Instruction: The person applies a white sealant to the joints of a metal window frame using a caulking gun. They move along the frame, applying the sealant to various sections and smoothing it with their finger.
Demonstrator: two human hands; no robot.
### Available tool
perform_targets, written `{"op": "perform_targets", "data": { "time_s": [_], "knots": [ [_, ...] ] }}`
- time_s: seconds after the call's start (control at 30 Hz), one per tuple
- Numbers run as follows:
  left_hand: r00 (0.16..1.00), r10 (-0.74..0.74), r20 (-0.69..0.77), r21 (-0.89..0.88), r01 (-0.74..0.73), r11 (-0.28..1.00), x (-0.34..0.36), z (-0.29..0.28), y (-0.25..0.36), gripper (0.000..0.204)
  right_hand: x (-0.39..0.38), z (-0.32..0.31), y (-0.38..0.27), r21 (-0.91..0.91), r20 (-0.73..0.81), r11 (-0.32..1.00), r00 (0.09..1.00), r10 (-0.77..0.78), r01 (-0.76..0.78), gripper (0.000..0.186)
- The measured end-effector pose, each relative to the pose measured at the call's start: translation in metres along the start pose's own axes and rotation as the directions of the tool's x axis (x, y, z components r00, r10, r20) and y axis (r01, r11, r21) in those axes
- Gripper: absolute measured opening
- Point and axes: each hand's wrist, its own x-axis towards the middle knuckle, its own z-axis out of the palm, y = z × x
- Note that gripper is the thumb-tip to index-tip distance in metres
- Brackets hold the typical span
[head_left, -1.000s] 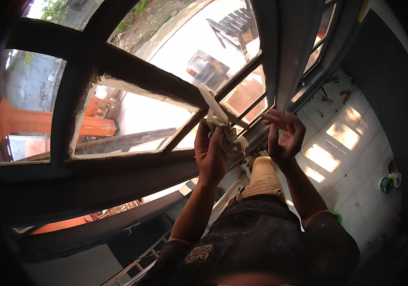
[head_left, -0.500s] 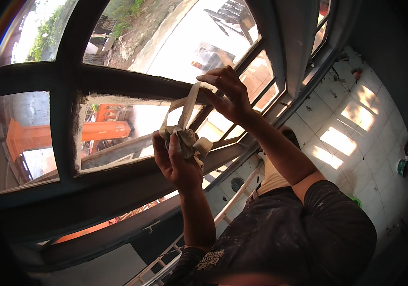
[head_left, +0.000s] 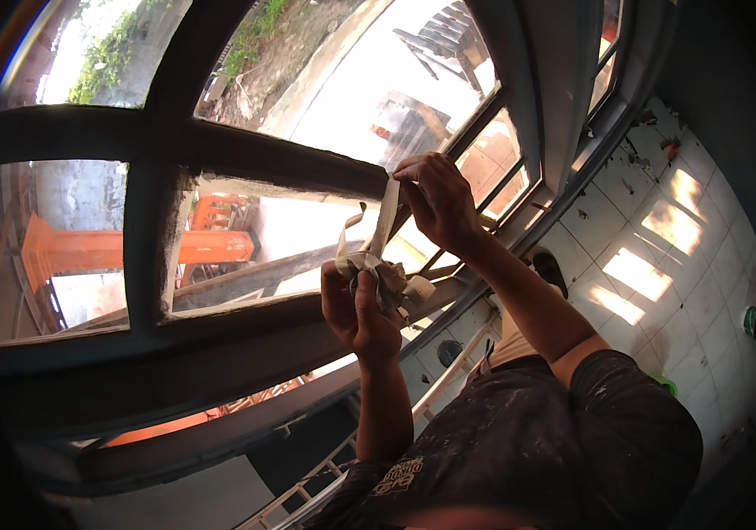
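Observation:
My left hand (head_left: 363,320) is closed around a crumpled wad of used masking tape (head_left: 389,284), with loose curls sticking out of it. A pale masking tape strip (head_left: 384,217) runs up from the wad to my right hand (head_left: 445,205). The fingers of my right hand pinch the strip's upper end, close to the dark window frame (head_left: 298,162). Behind both hands is a glass pane (head_left: 285,230) with pale smears along its edges. I cannot tell whether part of the strip still sticks to the frame.
Below me a light-coloured ladder (head_left: 450,380) leans near the window. Sunlit floor tiles (head_left: 638,274) with scattered debris lie to the right, with small tubs (head_left: 753,320) farther off. Through the glass stands an orange railing (head_left: 153,245).
Both hands have shifted right in the picture, along with the whole window. The right fingers have closed more tightly, and the strip between my hands hangs straighter, with one loose end curling free.

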Motion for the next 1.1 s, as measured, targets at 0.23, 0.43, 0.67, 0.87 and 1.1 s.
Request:
{"op": "perform_targets", "data": {
  "time_s": [0.23,0.43,0.67,0.87,1.1],
  "knots": [
    [0.999,-0.023,0.048,0.052,0.020,0.998,-0.020,0.006,0.003,0.027,-0.026,-0.004,0.000,0.151,-0.023,0.983,0.994,0.109,-0.104,0.013],
    [0.981,-0.176,0.085,0.075,0.170,0.983,-0.041,0.014,0.001,0.013,-0.046,-0.016,0.017,0.307,-0.016,0.933,0.979,0.205,-0.190,0.014],
    [0.944,-0.319,0.090,0.021,0.318,0.948,-0.065,0.016,-0.008,0.011,-0.054,-0.059,-0.004,0.178,0.187,0.978,0.979,0.079,-0.113,0.013],
    [0.770,-0.629,0.105,-0.276,0.630,0.726,-0.066,0.022,-0.033,0.020,-0.081,-0.094,-0.068,0.317,0.214,0.937,0.973,0.083,-0.149,0.024],
    [0.621,-0.707,0.339,-0.281,0.784,0.553,-0.072,0.046,-0.049,0.043,-0.085,-0.135,-0.093,-0.023,0.289,0.962,0.920,0.266,-0.271,0.032]
  ]
}}
